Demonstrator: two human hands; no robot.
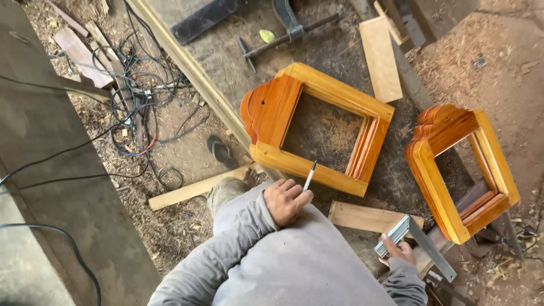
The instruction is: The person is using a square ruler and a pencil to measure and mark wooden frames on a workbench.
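The left hand point(286, 199) pinches a thin pen point(309, 176) whose tip rests at the near rail of the larger varnished wooden frame point(317, 124) lying flat on the tabletop point(334, 56), while the right hand point(399, 250), closed, grips the metal stock of a try square point(416, 243) at near right. Light and stiff, the pen probably steers best held low on its barrel. The square looks rigid, sharp-cornered and heavier at its stock, so gripping it there seems soundest.

A woodworking shop: sawdust-strewn workbench point(340, 56), varnished wooden frames point(317, 127), a screw clamp point(286, 34) (cables point(133, 107) tangled on the floor).
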